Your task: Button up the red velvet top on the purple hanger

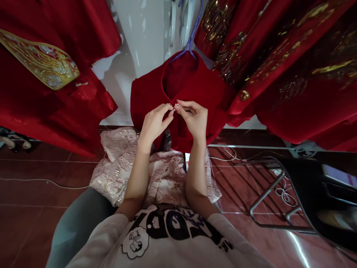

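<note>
A plain red jacket (147, 89) hangs in front of me on a purple hanger (190, 44), its round neckline facing me. At the front opening, just below the neck, my left hand (156, 124) pinches the jacket's edge between thumb and fingers. Close beside it, almost touching, my right hand (193, 117) pinches the other side of the same spot. Small pale beads or a button-like fastening show between the fingertips, too small to make out fully. A shiny pink brocade garment (167, 175) lies across my lap beneath both forearms.
Red garments with gold embroidery hang at the left (92, 89) and right (267, 82). A black chair (306, 186) with metal legs stands on the right, with objects on its seat. White cables (284, 197) lie on the red tiled floor (33, 193).
</note>
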The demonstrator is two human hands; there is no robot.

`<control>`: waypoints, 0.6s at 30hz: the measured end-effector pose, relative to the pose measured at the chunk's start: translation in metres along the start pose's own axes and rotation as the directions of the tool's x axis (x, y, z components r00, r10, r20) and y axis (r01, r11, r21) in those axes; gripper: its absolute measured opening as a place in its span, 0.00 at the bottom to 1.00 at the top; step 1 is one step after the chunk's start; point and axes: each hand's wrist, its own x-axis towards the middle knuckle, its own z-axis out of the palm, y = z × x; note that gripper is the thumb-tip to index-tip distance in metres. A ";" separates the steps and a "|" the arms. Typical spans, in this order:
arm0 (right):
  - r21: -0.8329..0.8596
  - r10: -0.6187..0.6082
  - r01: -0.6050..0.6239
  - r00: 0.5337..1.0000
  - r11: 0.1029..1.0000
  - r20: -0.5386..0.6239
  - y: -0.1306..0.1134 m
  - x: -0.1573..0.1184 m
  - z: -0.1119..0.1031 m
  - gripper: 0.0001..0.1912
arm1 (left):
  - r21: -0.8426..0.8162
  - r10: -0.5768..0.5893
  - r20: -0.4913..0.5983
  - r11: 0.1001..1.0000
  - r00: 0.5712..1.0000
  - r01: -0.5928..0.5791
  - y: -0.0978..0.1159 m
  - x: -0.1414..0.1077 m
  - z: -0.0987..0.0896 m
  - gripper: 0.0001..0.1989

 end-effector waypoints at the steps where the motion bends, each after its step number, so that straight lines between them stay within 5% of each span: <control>1: 0.015 -0.012 0.012 1.000 1.000 -0.008 0.001 -0.002 0.001 0.17 | 0.017 -0.007 -0.006 1.000 1.000 0.007 0.001 -0.001 0.001 0.05; 18: 0.021 -0.030 0.030 0.999 0.999 -0.024 0.018 -0.015 0.006 0.22 | 0.010 0.017 -0.048 1.000 0.999 -0.017 -0.002 -0.006 0.010 0.04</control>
